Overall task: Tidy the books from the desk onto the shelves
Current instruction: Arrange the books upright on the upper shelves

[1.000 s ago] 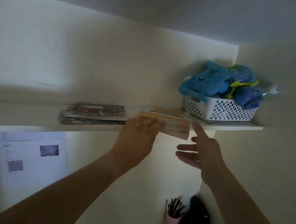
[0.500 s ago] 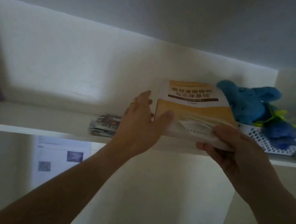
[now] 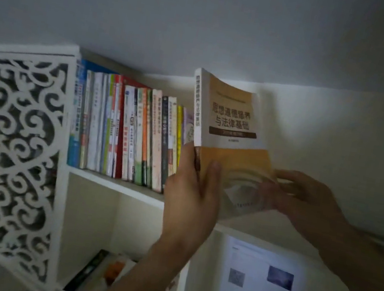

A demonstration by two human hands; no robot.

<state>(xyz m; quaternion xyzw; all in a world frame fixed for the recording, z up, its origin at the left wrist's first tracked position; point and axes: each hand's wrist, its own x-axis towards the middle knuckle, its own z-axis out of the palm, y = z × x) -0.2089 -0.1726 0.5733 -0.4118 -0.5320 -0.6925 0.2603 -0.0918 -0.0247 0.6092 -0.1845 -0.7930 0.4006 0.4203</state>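
A white and orange paperback book [image 3: 232, 131] stands upright above the white shelf board [image 3: 114, 183], just right of a row of upright books [image 3: 123, 129]. My left hand [image 3: 191, 188] grips its spine near the bottom, thumb across the front cover. My right hand [image 3: 303, 200] holds the book's lower right edge, with its fingers blurred. The book's bottom edge is hidden behind my hands.
A white fretwork side panel [image 3: 22, 143] closes the shelf unit on the left. Leaning books [image 3: 95, 273] fill the compartment below. A printed sheet [image 3: 260, 279] hangs on the wall under the long shelf [image 3: 273, 228] at right.
The book has gone from lying tilted by the basket to upright and has been carried left along the shelf to the row of books. Both hands now hold it.
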